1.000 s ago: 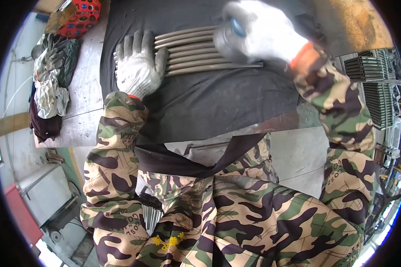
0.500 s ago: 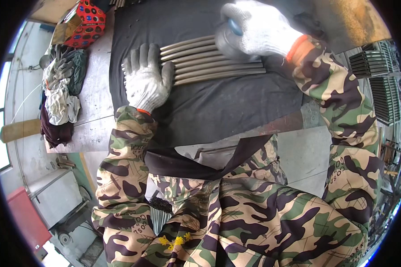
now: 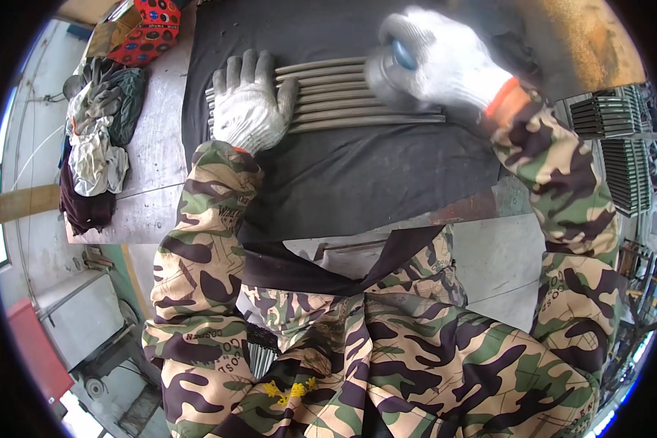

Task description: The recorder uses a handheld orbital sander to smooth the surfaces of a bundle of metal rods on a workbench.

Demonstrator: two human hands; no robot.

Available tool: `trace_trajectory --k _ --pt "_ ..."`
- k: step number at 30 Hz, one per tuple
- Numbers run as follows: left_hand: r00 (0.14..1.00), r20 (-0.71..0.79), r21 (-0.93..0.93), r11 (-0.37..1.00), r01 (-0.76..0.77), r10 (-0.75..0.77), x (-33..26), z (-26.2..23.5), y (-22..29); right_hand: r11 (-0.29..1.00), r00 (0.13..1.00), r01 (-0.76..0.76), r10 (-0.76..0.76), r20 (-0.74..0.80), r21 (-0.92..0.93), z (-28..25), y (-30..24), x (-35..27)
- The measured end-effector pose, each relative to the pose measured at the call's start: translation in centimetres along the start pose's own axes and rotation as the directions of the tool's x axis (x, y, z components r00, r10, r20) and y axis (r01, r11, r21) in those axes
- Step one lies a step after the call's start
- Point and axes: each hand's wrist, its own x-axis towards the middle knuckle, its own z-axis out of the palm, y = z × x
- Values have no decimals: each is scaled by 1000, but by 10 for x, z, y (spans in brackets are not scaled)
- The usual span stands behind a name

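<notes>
Several thin grey metal rods [image 3: 328, 105] lie side by side on a black cloth [image 3: 358, 179]. My left hand [image 3: 252, 106], in a grey-white knitted glove, rests flat across their left part with its fingers stretched out. My right hand [image 3: 445, 62], gloved in white, is closed on a round grey tool with a blue knob [image 3: 404, 55]. That tool is smeared by motion over the rods' right part, so its underside and exact kind do not show. The rods' left ends peek out beyond my left hand.
At the left of the metal-topped table [image 3: 150, 175] lie heaped gloves and rags [image 3: 98, 146], behind them a red patterned box [image 3: 150, 33]. A brown, dusty board [image 3: 591, 40] is at the far right. Stacked dark metal bars [image 3: 624, 157] stand beyond the table's right side.
My right hand and the round tool have shifted slightly to the right over the rods. My left hand stays flat on them. The whole view has moved a little.
</notes>
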Motion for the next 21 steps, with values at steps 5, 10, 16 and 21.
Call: trace_trajectory --k 5,10,16,21 --pt "978 193 -106 990 96 -74 -8 -23 10 1000 1000 7 -7 2 18 9 10 10" --pt "980 179 -138 985 107 -81 -1 -26 16 998 997 25 -28 -66 -52 16 2 5" --pt "967 247 -194 975 112 -62 -11 -19 -20 989 994 106 -107 5 100 24 -33 15" --pt "949 182 -54 961 271 -258 -6 -6 -12 999 999 -30 31 20 -32 26 -44 46"
